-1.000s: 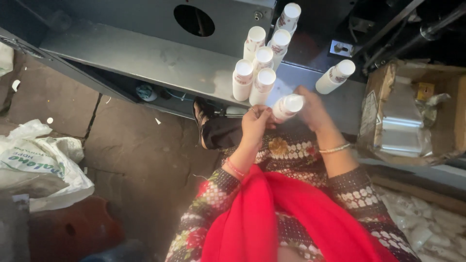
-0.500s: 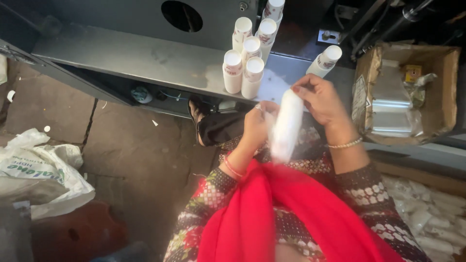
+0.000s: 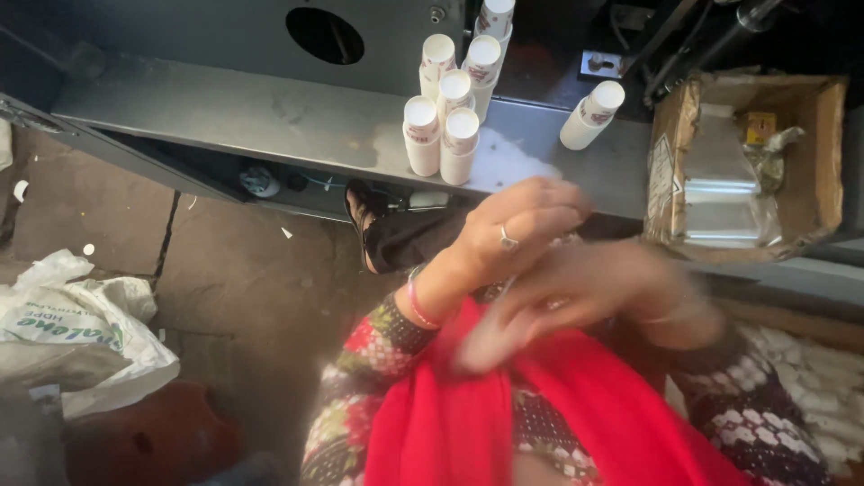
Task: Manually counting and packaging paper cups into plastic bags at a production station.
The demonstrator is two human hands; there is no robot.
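- The left hand (image 3: 517, 229) and right hand (image 3: 598, 288) meet over the lap, just below the counter (image 3: 270, 121) edge.
- A pale stack of cups (image 3: 490, 337), badly blurred, slants down-left from the right hand, long axis diagonal.
- The right grip seems closed on it; the left's state is unclear.
- Other cup stacks (image 3: 441, 126) stand on the counter beyond.

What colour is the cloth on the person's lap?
Bright red cloth, seen in the head view, just under the blurred hands.
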